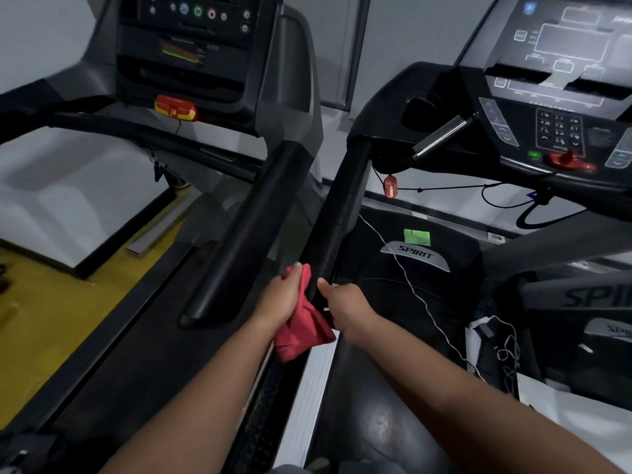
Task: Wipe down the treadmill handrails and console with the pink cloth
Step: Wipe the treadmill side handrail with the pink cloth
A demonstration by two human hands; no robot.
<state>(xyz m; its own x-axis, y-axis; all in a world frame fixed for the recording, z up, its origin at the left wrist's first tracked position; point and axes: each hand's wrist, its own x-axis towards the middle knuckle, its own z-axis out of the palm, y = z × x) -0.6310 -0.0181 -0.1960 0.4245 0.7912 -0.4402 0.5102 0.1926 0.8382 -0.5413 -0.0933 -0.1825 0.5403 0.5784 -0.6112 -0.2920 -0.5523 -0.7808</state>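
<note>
Two treadmills stand side by side. My left hand point(284, 295) grips the pink cloth point(302, 328), which hangs bunched below my fingers, against the near end of the right treadmill's black left handrail point(337, 217). My right hand point(343, 304) curls round that same rail end just right of the cloth, thumb up. The right treadmill's console point(561, 80) with keypad sits at the upper right. The left treadmill's black right handrail point(246, 227) runs parallel just left of the cloth, and its console point(191, 46) is at the top.
A red safety clip point(390, 186) hangs on a black cord under the right console. A thin white cable point(410, 282) crosses the right treadmill's motor cover. Cables and a white bag point(496, 340) lie at the right. Yellow floor point(51, 319) shows at the left.
</note>
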